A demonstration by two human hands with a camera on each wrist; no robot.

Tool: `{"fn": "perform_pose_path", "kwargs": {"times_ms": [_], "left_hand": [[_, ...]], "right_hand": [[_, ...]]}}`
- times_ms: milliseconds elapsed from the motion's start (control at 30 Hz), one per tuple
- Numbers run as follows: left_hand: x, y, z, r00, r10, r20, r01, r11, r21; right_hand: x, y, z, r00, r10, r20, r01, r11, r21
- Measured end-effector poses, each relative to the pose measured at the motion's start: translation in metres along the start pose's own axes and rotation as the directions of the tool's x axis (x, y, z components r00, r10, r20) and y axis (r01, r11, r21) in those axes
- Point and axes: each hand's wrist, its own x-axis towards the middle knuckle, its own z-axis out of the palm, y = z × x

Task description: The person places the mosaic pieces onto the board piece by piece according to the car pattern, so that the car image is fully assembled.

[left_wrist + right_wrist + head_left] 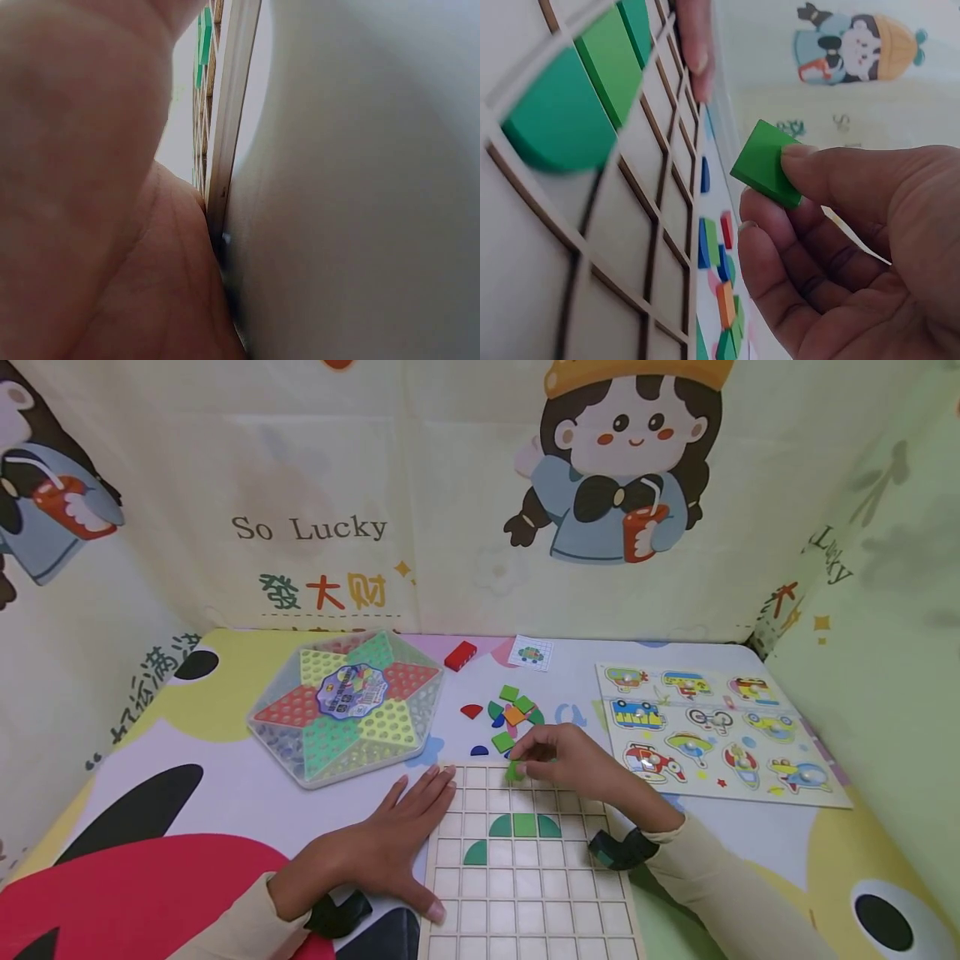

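Note:
A white gridded board lies on the table. My left hand rests along its left edge with fingers straight and thumb spread. With thumb and fingertips my right hand pinches a green square tile over the board's far edge. Set in the grid is a row of a dark-green quarter-circle tile, a lighter green square tile and another quarter-circle tile. One row nearer, to the left, sits a further quarter-circle tile. The left palm fills much of the left wrist view, beside the board's rim.
Beyond the board lie loose tiles, including an orange square, a red piece and a blue piece. Behind them are a red box and a pattern card. A hexagonal game board stands left, a vehicle puzzle right.

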Motion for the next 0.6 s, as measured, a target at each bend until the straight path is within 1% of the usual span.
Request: {"fn": "perform_pose_path", "kwargs": {"times_ms": [133, 300, 433, 600], "left_hand": [[-0.001, 0.000, 0.000, 1.000, 0.001, -0.003, -0.001, 1.000, -0.002], [-0.001, 0.001, 0.000, 1.000, -0.004, -0.003, 0.004, 1.000, 0.007], [-0.001, 0.000, 0.000, 1.000, -0.002, -0.006, 0.002, 1.000, 0.003], [-0.001, 0.000, 0.000, 1.000, 0.012, -0.010, -0.012, 1.000, -0.004]], "right_hand": [[-0.005, -0.006, 0.005, 0.999, -0.021, 0.044, 0.021, 1.000, 0.000], [-0.010, -0.011, 0.013, 0.994, -0.019, 0.105, 0.018, 1.000, 0.017], [-0.014, -0.012, 0.019, 0.991, -0.024, 0.129, 0.020, 0.999, 0.027], [-0.020, -0.011, 0.027, 0.981, -0.042, 0.190, 0.035, 0.999, 0.041]]}}
